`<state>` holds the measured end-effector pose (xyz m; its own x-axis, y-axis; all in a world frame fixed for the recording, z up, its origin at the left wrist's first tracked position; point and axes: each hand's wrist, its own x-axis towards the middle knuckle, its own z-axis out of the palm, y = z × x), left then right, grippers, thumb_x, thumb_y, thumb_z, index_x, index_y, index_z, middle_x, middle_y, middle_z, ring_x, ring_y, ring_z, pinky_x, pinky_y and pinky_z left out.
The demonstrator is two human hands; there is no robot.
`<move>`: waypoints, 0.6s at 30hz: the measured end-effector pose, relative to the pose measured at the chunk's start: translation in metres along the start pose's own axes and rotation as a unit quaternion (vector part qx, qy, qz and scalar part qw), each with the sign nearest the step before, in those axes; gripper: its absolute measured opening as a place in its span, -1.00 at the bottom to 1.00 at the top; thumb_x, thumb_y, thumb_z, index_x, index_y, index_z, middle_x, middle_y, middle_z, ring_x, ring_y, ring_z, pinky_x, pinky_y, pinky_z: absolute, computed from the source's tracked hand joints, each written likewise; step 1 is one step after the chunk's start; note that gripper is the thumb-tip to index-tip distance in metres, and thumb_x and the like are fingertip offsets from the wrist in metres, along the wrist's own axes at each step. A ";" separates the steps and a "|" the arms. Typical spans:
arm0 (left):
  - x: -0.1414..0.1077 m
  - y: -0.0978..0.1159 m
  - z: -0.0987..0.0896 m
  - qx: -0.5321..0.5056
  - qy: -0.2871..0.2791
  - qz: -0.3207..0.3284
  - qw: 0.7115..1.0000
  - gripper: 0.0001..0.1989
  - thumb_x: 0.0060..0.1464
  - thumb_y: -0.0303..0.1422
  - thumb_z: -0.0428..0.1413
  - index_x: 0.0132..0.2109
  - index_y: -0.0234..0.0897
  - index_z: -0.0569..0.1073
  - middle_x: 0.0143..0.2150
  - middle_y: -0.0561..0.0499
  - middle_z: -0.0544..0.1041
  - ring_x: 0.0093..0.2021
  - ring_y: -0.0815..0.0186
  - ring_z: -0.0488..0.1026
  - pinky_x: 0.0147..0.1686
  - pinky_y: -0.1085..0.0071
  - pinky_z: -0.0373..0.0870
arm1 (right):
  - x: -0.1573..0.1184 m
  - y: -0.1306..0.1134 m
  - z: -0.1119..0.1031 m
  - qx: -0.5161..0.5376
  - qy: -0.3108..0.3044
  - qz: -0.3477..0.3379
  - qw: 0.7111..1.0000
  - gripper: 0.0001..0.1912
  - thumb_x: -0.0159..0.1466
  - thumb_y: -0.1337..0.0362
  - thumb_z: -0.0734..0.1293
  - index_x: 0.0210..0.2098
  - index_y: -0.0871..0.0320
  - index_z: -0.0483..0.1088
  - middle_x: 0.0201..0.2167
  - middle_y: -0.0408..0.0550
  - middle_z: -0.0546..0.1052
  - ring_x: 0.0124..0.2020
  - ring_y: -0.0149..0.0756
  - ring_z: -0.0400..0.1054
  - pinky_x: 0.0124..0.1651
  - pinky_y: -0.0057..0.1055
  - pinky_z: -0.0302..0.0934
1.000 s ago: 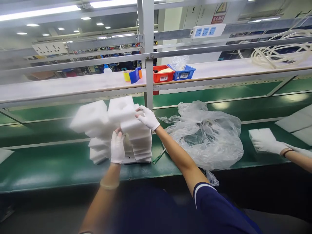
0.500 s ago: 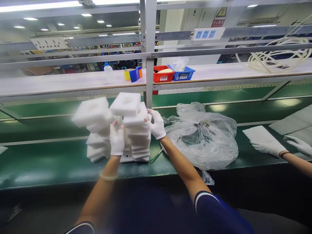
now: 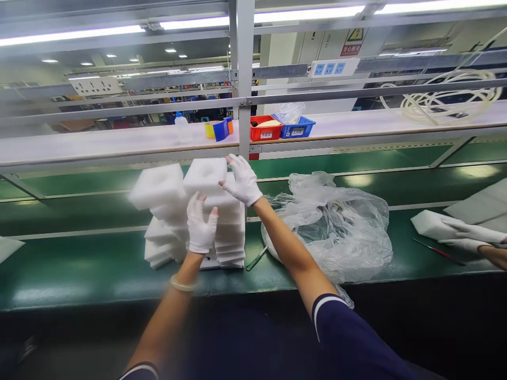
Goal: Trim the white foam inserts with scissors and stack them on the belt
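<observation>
White foam blocks stand on the green bench in two uneven stacks, a left stack and a right stack. On the right stack lies a thick top block with a shallow round hollow. My right hand, in a white glove with bare fingertips, is at that block's right side, fingers spread. In front of the same stack is my left hand, gloved alike, thumb and fingers apart. Neither hand is closed round a block; whether the fingertips touch the foam I cannot tell.
A crumpled clear plastic bag lies right of the stacks, beside a green-handled tool. Farther right, a co-worker's gloved hands touch a white foam piece near a red-handled tool. A metal post rises behind the stacks.
My right hand has moved up to the top block's side. My left hand has shifted right and its fingers have spread. The top block sits more squarely on its stack. The co-worker's hands have moved.
</observation>
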<state>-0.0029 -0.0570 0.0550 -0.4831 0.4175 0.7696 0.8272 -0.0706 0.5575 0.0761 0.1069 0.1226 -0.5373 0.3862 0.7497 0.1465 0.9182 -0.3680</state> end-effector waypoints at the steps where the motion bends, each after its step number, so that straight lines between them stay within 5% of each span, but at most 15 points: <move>1: -0.003 0.001 0.002 0.026 -0.015 0.037 0.999 -0.53 0.11 -0.20 0.06 0.12 -0.31 0.34 0.21 -0.21 0.27 0.23 0.10 0.16 0.23 0.10 0.07 | 0.012 -0.008 -0.002 -0.022 -0.049 -0.044 0.998 -0.20 0.07 -0.03 0.36 0.21 0.21 0.18 0.24 0.03 0.18 0.30 -0.01 -0.11 0.33 -0.10 -0.15; 4: -0.009 0.002 0.009 0.072 -0.051 0.100 0.991 -0.54 0.05 -0.21 0.11 0.08 -0.28 0.38 0.11 -0.19 0.37 0.20 0.03 0.17 0.18 0.03 0.09 | 0.040 -0.027 0.003 -0.073 -0.201 -0.110 0.971 -0.24 0.08 -0.02 0.36 0.21 0.12 0.18 0.21 0.04 0.22 0.28 0.07 -0.07 0.26 0.03 -0.08; 7: -0.009 0.000 0.010 0.095 -0.069 0.111 0.987 -0.54 0.03 -0.21 0.12 0.07 -0.28 0.39 0.08 -0.18 0.40 0.20 -0.01 0.16 0.17 0.02 0.10 | 0.048 -0.034 0.009 -0.115 -0.289 -0.101 0.945 -0.32 0.12 0.08 0.33 0.20 0.10 0.19 0.14 0.10 0.29 0.18 0.08 0.11 0.17 0.04 0.04; 13: -0.004 0.000 -0.001 0.101 -0.076 0.131 0.983 -0.60 0.02 -0.25 0.12 0.00 -0.33 0.43 0.04 -0.17 0.44 0.15 0.00 0.24 0.11 0.07 0.20 | 0.035 -0.033 -0.018 -0.120 -0.203 -0.110 0.966 -0.37 0.11 0.17 0.32 0.18 0.10 0.23 0.00 0.08 0.38 0.07 0.03 0.20 0.10 -0.02 0.11; 18: -0.024 0.004 -0.020 0.049 0.009 0.140 0.989 -0.65 0.00 -0.41 0.11 -0.01 -0.29 0.43 0.02 -0.13 0.44 0.11 0.11 0.31 0.12 0.12 0.23 | 0.021 -0.009 -0.017 -0.094 -0.272 -0.038 0.957 -0.42 0.11 0.13 0.34 0.13 0.03 0.32 0.11 0.07 0.31 0.09 0.14 0.21 0.08 0.11 0.12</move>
<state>0.0060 -0.0855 0.0451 -0.2358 0.3782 0.8952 0.9526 -0.0924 0.2900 0.0774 0.1083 0.1505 -0.8974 0.2616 0.3553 0.2091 0.9613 -0.1795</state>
